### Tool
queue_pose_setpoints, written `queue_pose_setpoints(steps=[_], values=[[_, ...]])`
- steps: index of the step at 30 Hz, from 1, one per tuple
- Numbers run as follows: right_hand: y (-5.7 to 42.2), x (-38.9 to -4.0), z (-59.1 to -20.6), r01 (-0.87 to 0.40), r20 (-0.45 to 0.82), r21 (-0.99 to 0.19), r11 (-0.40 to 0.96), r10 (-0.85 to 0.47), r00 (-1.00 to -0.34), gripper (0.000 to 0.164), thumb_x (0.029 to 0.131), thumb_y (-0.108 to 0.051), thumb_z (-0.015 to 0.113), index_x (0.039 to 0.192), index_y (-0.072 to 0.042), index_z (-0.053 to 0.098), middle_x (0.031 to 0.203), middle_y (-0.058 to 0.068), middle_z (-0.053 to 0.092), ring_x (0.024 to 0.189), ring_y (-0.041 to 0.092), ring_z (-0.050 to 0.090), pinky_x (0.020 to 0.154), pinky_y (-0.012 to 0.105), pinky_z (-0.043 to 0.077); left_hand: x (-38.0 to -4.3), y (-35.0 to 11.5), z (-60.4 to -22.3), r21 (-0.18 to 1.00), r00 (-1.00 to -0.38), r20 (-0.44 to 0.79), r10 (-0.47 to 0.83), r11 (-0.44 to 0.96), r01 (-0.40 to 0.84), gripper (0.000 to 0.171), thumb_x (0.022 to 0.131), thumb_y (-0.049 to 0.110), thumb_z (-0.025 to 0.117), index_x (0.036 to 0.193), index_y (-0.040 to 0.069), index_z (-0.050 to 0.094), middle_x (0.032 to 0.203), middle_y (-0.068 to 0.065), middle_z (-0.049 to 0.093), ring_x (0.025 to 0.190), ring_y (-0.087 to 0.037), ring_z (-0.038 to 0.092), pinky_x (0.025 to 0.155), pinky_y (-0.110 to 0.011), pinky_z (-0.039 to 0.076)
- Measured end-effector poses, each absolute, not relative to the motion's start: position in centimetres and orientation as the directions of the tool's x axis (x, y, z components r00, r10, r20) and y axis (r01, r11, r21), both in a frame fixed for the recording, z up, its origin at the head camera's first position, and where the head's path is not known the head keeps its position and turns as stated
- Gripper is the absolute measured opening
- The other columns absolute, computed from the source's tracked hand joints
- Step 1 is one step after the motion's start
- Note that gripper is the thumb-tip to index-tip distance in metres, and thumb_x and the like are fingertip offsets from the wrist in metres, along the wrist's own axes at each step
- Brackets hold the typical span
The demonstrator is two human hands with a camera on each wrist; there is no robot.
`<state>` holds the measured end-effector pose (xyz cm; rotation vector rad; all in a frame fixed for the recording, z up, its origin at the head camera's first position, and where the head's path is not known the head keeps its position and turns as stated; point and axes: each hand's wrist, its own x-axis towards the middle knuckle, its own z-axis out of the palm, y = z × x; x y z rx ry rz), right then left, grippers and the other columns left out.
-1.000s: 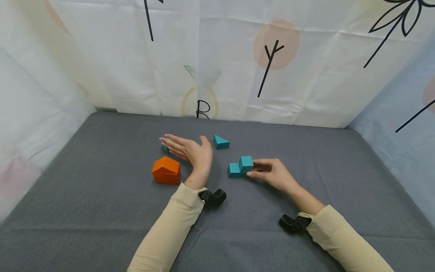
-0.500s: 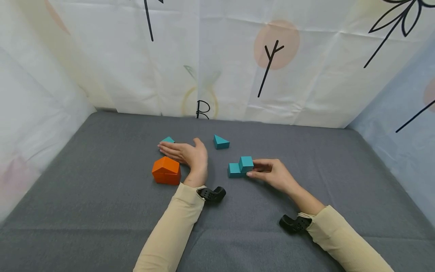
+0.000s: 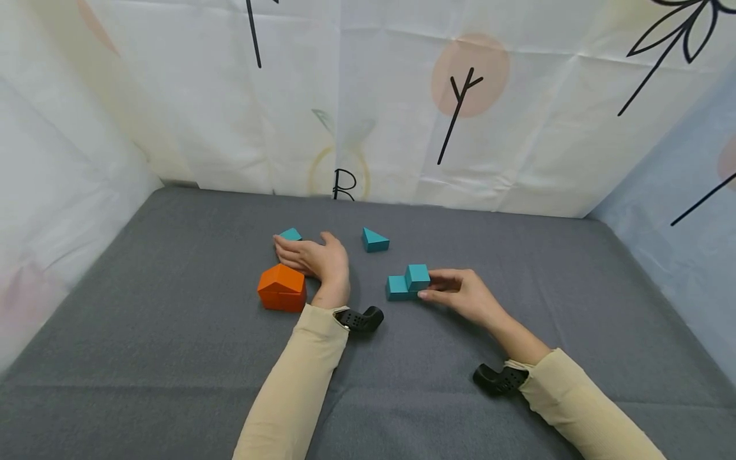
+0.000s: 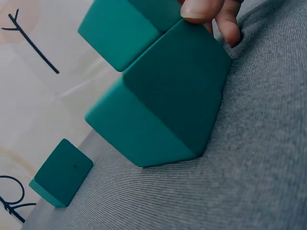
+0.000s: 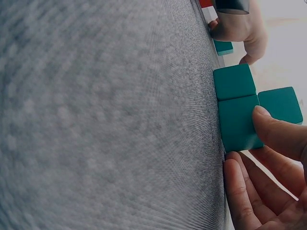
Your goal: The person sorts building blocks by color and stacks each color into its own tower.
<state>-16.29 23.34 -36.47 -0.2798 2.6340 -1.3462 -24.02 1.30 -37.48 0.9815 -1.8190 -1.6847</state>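
Note:
In the head view, my left hand [image 3: 322,260] reaches to the back left. Its fingers lie along a teal block [image 3: 291,234], largely hidden behind them, and the thumb stands apart. Just in front is a house-shaped pair of orange blocks [image 3: 282,287]. My right hand [image 3: 460,294] pinches a small teal stack at its right end. In the right wrist view, the stack has two blocks side by side on the cloth, a left block [image 5: 235,81] and a right block [image 5: 240,124]. A teal cube [image 5: 280,105] sits on top, and the thumb presses near the right block's top edge.
A teal triangular block [image 3: 375,241] lies behind, between the hands. Grey cloth [image 3: 172,358] covers the table. A patterned white curtain [image 3: 391,128] hangs along the back, with more cloth at both sides. Each wrist wears a black camera mount [image 3: 361,319].
My left hand has drawn back slightly and its fingers bend more. The teal block beside it has shifted a little right and shows more. The right hand and its stack stay put.

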Motion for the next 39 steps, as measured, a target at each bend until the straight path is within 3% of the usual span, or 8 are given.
queue_pose_setpoints(steps=[7, 12, 15, 27, 33, 39], values=[[23.3, -16.28, -36.47, -0.086, -0.07, -0.817, 0.57, -0.246, -0.967, 0.048, 0.087, -0.017, 0.072, 0.127, 0.005, 0.058, 0.109, 0.02, 0.068, 0.096, 0.025, 0.068, 0.068, 0.024, 0.053, -24.28, 1.4, -37.53, 0.973, -0.609, -0.082, -0.789, 0.068, -0.219, 0.057, 0.095, 0.01, 0.058, 0.145, 0.003, 0.032, 0.144, -0.018, 0.033, 0.137, -0.031, 0.02, 0.118, -0.042, 0.016], [23.34, -16.26, -36.43, -0.085, -0.07, -0.818, 0.568, -0.245, -0.967, 0.048, 0.087, -0.017, 0.072, 0.127, 0.005, 0.058, 0.11, 0.021, 0.068, 0.096, 0.026, 0.068, 0.069, 0.023, 0.054, -24.25, 1.48, -37.69, 0.975, -0.618, -0.056, -0.784, 0.092, -0.204, 0.041, 0.094, 0.005, 0.059, 0.134, 0.004, 0.049, 0.137, -0.017, 0.046, 0.139, -0.031, 0.022, 0.122, -0.042, 0.004], [23.36, -16.24, -36.42, -0.085, -0.071, -0.815, 0.573, -0.245, -0.967, 0.048, 0.087, -0.017, 0.072, 0.128, 0.005, 0.058, 0.109, 0.02, 0.068, 0.095, 0.024, 0.067, 0.067, 0.024, 0.053, -24.22, 1.44, -37.82, 0.975, -0.628, -0.051, -0.777, 0.097, -0.199, 0.038, 0.092, 0.003, 0.06, 0.13, 0.005, 0.054, 0.135, -0.017, 0.049, 0.139, -0.03, 0.023, 0.122, -0.041, -0.002], [23.32, -16.19, -36.44, -0.077, -0.079, -0.805, 0.588, -0.235, -0.969, 0.049, 0.087, -0.019, 0.072, 0.127, 0.005, 0.058, 0.109, 0.02, 0.068, 0.097, 0.026, 0.067, 0.07, 0.025, 0.054, -23.63, 1.45, -37.93, 0.981, -0.662, -0.007, -0.75, 0.124, -0.151, 0.035, 0.089, 0.007, 0.067, 0.123, 0.007, 0.062, 0.129, -0.016, 0.055, 0.136, -0.031, 0.03, 0.121, -0.041, -0.006], [23.31, -16.24, -36.43, -0.079, -0.078, -0.81, 0.581, -0.24, -0.968, 0.049, 0.087, -0.018, 0.072, 0.128, 0.005, 0.058, 0.11, 0.021, 0.068, 0.098, 0.027, 0.067, 0.07, 0.025, 0.054, -23.6, 1.41, -38.09, 0.981, -0.678, 0.035, -0.734, 0.156, -0.118, 0.036, 0.087, 0.008, 0.07, 0.123, 0.007, 0.065, 0.127, -0.017, 0.057, 0.132, -0.033, 0.037, 0.122, -0.042, 0.0], [23.28, -16.3, -36.4, -0.086, -0.074, -0.81, 0.58, -0.247, -0.966, 0.049, 0.087, -0.018, 0.071, 0.128, 0.006, 0.058, 0.11, 0.02, 0.068, 0.098, 0.027, 0.067, 0.071, 0.024, 0.054, -23.57, 1.39, -38.09, 0.995, -0.695, 0.019, -0.719, 0.083, -0.059, 0.039, 0.085, 0.006, 0.072, 0.123, 0.005, 0.065, 0.126, -0.017, 0.055, 0.126, -0.033, 0.043, 0.115, -0.041, 0.025]])
